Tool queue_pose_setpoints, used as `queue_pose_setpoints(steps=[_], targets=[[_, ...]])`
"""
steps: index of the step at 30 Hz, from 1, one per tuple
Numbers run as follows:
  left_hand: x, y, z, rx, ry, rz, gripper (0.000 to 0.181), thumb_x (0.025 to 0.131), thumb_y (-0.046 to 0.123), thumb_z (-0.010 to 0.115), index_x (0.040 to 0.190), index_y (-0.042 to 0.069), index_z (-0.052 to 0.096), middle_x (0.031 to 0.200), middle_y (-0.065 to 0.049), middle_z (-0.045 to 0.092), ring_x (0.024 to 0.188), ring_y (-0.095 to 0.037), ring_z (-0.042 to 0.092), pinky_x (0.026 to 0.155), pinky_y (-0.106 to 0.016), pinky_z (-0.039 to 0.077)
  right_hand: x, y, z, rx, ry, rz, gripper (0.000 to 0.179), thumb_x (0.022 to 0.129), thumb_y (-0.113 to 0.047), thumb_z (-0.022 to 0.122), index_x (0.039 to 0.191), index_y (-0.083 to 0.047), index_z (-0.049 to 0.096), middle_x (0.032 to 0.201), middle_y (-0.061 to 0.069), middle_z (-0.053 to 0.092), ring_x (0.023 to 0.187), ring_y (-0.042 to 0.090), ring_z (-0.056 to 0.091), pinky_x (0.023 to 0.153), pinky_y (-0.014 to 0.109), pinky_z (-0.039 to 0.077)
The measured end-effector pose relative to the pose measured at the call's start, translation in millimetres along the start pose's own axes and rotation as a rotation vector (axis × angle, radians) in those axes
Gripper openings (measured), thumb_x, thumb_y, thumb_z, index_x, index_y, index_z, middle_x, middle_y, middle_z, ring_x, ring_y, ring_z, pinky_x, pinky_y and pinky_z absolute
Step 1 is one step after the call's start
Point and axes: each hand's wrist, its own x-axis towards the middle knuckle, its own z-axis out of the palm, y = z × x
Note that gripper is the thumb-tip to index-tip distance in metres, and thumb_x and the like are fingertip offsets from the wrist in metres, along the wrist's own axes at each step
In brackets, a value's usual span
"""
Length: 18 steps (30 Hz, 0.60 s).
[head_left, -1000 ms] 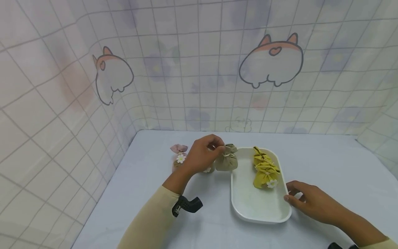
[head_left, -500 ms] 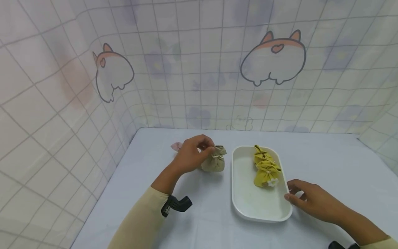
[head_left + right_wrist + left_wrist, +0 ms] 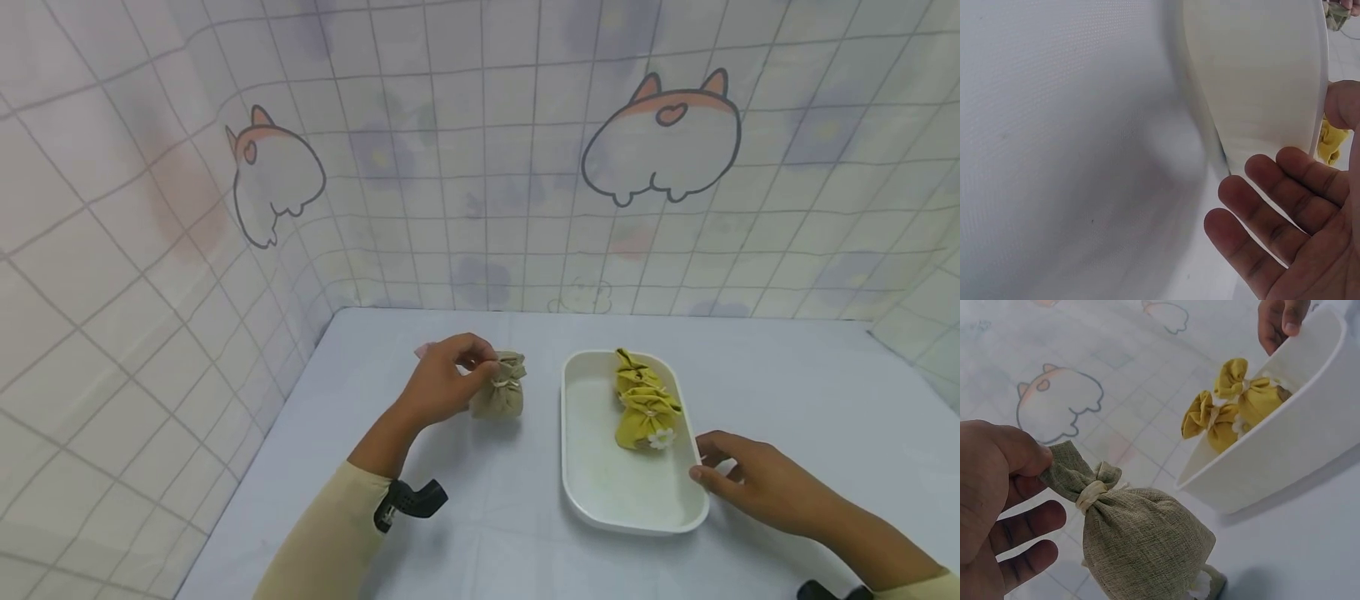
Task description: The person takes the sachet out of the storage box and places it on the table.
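Far left of the counter (image 3: 787,375), a pink pouch (image 3: 424,349) shows only as a sliver behind the left hand (image 3: 442,385); what it rests against cannot be told. The left hand pinches the gathered neck of an olive-drab linen sachet (image 3: 501,390), thumb and forefinger clamped on the ruffle above its tie, the other fingers (image 3: 1025,528) loose and spread below. The sachet's body hangs or rests just right of the hand, neck up and tilted toward the thumb, long axis roughly upright; whether its base touches the counter is not clear. A white flower trim peeks out under it in the left wrist view. To its right, apart from it by a strip of bare counter, lies a white oblong tray (image 3: 600,492), long axis running away from the person. Two mustard-yellow sachets (image 3: 643,404) lie in the tray's far right part, touching each other, the nearer one bearing a white flower. The right hand (image 3: 750,483) sits at the tray's near right rim, fingers lightly bent, thumb tip touching the edge, gripping nothing. The left hand is the one nearer the olive sachet; the tray lies to its right.
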Motion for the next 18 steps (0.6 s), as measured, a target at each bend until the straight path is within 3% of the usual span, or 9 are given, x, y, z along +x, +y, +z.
queue_pose_setpoints(steps=[9,18], targets=[[-3.9,-10.9,-1.3,-0.025,0.097,-0.061,0.005,0.101,0.018,0.067,0.103,0.013,0.067,0.097,0.003,0.069,0.091,-0.017,0.064,0.082,-0.040,0.054,0.8,1.7,2.2,0.004,0.000,0.009,0.053,0.095,-0.044,0.072,0.128,-0.004,0.062,0.111,0.003,0.070,0.090,0.018,0.065,0.072,0.035,0.057],[-2.5,-6.5,4.9,-0.045,0.086,-0.081,0.005,0.101,0.017,0.067,0.105,0.014,0.067,0.098,0.003,0.069,0.091,-0.017,0.063,0.080,-0.038,0.054,0.3,1.7,1.2,-0.002,0.005,-0.004,0.051,0.096,-0.042,0.071,0.128,-0.003,0.062,0.111,0.003,0.070,0.090,0.017,0.065,0.071,0.033,0.056]])
